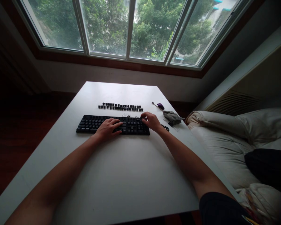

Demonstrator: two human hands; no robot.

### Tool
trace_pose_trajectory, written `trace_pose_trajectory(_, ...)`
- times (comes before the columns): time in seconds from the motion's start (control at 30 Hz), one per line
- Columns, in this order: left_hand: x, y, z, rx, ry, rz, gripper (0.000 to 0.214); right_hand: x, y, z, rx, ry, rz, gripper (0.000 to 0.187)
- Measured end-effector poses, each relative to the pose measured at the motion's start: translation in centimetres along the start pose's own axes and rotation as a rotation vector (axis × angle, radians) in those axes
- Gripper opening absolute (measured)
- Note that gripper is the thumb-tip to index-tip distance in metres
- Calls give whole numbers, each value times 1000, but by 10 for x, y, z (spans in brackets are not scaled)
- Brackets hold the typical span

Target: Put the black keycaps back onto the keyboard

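A black keyboard (91,122) lies across the white table, its long side facing me. My left hand (108,128) rests flat on the middle of it, fingers spread over the keys. At the keyboard's upper right corner, the fingertips of my right hand (151,120) are pinched together. Whatever is between them is too small to make out. Just beyond the keyboard, loose black keycaps (120,107) stand in two rows. A dark cable (128,116) shows at the keyboard's far edge.
Right of the keyboard lie a grey cloth (172,117), a purple object (160,106) and a thin brush-like stick (156,105). A coiled black cable (165,127) sits behind my right wrist. The white table (121,175) borders a pale sofa (215,147); windows are ahead.
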State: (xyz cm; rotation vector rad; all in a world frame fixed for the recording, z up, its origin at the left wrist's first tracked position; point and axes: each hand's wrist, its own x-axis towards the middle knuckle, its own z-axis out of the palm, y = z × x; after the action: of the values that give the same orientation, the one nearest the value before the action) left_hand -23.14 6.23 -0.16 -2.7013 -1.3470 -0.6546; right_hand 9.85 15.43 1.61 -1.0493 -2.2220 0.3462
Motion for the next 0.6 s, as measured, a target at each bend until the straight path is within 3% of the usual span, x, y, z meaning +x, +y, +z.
trace_pose_trajectory(0.23, 0, 1, 0, 4, -3, 0, 51, 6, -2, 3, 40, -105, 55, 10)
trace_pose_trajectory(0.6, 0, 2, -1, 6, -1, 2, 50, 9, -4, 11, -40, -176, 16, 9)
